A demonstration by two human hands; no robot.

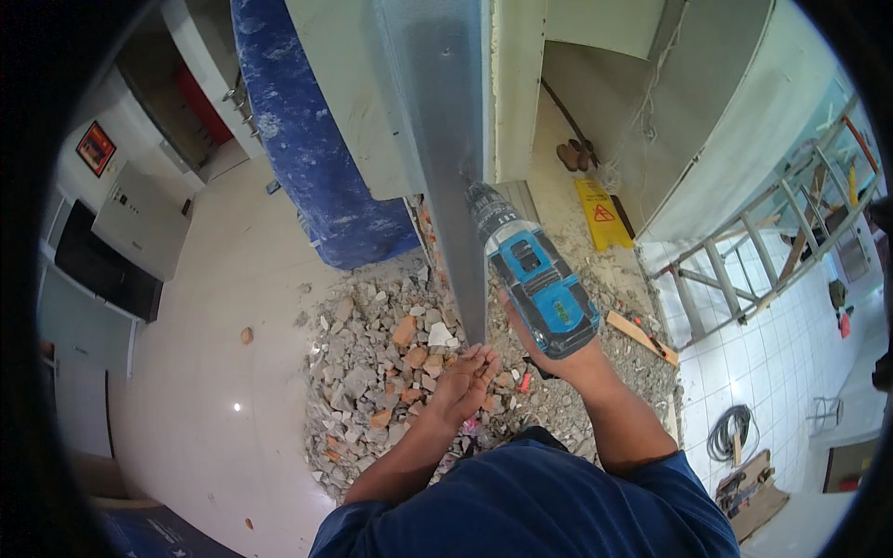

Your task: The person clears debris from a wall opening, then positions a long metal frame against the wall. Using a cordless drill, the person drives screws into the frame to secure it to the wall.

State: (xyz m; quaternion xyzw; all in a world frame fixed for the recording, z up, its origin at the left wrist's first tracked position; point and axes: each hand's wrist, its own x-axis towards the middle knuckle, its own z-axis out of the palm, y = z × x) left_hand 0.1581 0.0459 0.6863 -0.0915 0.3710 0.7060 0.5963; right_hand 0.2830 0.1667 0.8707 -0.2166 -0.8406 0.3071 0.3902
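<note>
My right hand (pixel 556 352) is wrapped round the grip of a blue and black cordless drill (pixel 544 279). The drill's chuck points up and to the left, close against the face of a long grey metal profile (pixel 433 121). Whether a bit touches the metal is too small to tell. Below the profile's lower tip is my left hand (pixel 462 383), its fingers curled together and closed. Anything held in those fingers is hidden. The profile stands along a pale wall edge (pixel 516 93), above broken rubble.
Broken brick and concrete rubble (pixel 372 358) lies around me. A blue sheet-covered object (pixel 326 158) stands left of the profile. To the right are a yellow floor sign (pixel 603 216), a wooden strip (pixel 642 337), a metal ladder (pixel 744 270) and a coiled cable (pixel 732 432).
</note>
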